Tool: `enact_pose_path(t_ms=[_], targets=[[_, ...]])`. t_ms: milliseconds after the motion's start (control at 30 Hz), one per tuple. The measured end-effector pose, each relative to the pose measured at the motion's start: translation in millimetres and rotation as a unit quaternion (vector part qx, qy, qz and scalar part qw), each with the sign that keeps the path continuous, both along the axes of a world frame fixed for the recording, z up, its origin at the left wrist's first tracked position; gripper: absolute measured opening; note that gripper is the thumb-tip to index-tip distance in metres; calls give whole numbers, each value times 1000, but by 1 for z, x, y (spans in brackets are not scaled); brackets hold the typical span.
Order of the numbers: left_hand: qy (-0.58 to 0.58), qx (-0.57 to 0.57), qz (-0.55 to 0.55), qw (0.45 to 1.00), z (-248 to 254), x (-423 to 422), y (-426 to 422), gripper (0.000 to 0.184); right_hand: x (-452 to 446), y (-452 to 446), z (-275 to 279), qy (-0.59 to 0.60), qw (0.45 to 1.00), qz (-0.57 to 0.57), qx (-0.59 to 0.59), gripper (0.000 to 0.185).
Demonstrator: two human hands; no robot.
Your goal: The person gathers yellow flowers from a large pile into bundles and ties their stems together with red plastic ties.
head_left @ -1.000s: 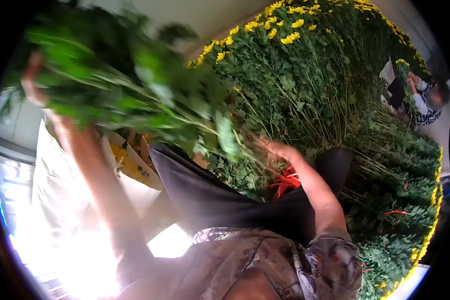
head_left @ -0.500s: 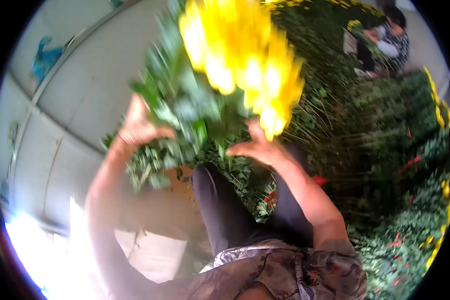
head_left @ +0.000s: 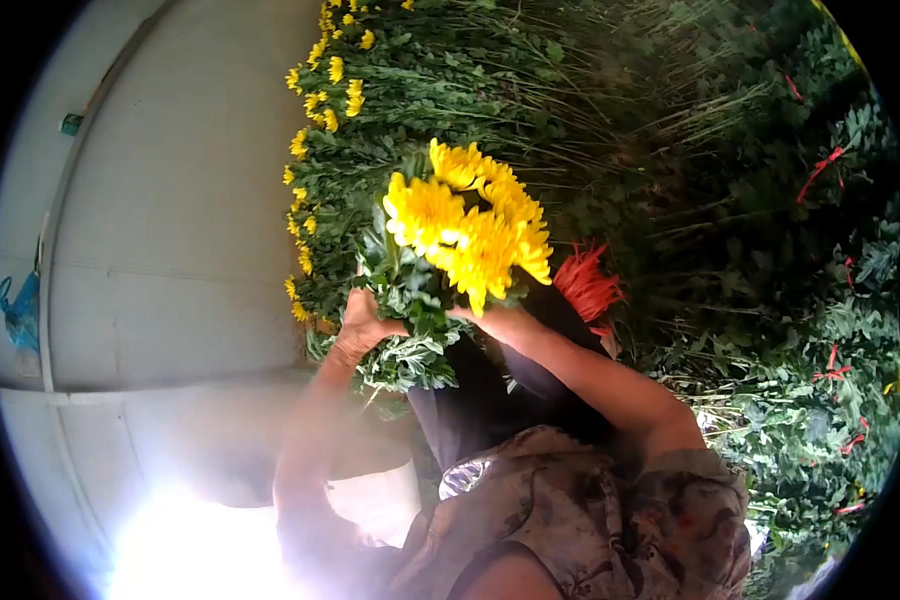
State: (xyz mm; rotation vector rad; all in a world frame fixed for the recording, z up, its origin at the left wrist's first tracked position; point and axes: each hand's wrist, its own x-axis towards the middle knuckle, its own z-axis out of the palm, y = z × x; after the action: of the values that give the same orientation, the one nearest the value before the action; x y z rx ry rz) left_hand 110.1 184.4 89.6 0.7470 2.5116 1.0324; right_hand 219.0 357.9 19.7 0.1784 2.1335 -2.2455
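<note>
A bunch of yellow chrysanthemums (head_left: pixel 485 235) stands up in front of my lap, its blooms toward the camera and leaves below them. My left hand (head_left: pixel 365 325) is closed around the leafy left side of the bunch, thumb pointing inward. On the other side my right hand (head_left: pixel 498 324) grips the bunch just under the blooms. Leaves and petals hide most fingers of both hands. The lower stems are out of sight under the foliage.
Long rows of cut chrysanthemums (head_left: pixel 530 90) lie ahead and to the right. Red ties (head_left: pixel 588 283) lie beside my right knee. Several tied bunches (head_left: pixel 770 400) are at the right. A pale wall (head_left: pixel 190 190) with a blue plastic bag (head_left: pixel 20 312) is at the left.
The bunch has come down and closer to my lap, and both hands have moved nearer together around it. The view has turned, and the other person is out of sight.
</note>
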Motion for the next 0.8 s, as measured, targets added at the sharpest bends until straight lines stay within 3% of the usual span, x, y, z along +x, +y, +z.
enact_pose_path(t_ms=[33,67,133,167,233,300,333,367,433,467,500,533,567,633,700,733,767,800], targets=[[17,0,-16,1000,-7,2,1,113,-2,2,-1,-15,1000,-13,9,40],[39,0,-36,999,-14,4,5,116,-11,-4,-36,15,995,-19,-96,39],[65,-12,-76,995,-17,6,14,121,-14,-1,-40,42,978,-31,-200,39],[72,-54,-95,991,-18,8,18,103,-7,0,-42,43,966,-52,-249,40],[-114,-91,-123,982,-9,-6,32,97,-5,0,-37,41,952,-76,-292,41],[-141,-155,-110,972,-3,-14,46,95,-11,-3,-48,65,927,-106,-355,44],[-161,-195,-105,962,-6,-20,51,95,-5,12,-28,91,910,-61,-401,48],[-199,-184,-99,957,-14,-25,52,108,-3,13,-34,48,911,-85,-400,49],[-219,-221,-75,947,-37,-40,41,121,14,38,5,-94,950,-47,-294,40],[-240,-225,-80,941,-46,-45,34,126,24,39,-12,27,986,-23,-163,35],[-242,-224,-80,941,-42,-42,38,126,33,40,-28,146,988,-31,-30,32],[-235,-245,-79,937,-32,-35,46,126,39,45,-17,-46,994,99,-29,35],[-229,-264,-77,934,-28,-29,51,125,45,49,-2,-237,945,225,-25,39],[-220,-205,-95,949,-13,-19,65,110,71,42,45,-16,944,291,156,54],[-213,-182,-97,955,-4,-13,72,103,83,27,77,202,912,199,295,71],[-135,-234,-128,954,3,-7,76,91,70,24,86,298,875,151,349,80],[-230,-222,-3,948,-25,-17,66,77,49,24,92,391,824,103,397,88],[-232,-219,2,948,-55,-23,54,77,26,25,90,407,800,80,433,99]])
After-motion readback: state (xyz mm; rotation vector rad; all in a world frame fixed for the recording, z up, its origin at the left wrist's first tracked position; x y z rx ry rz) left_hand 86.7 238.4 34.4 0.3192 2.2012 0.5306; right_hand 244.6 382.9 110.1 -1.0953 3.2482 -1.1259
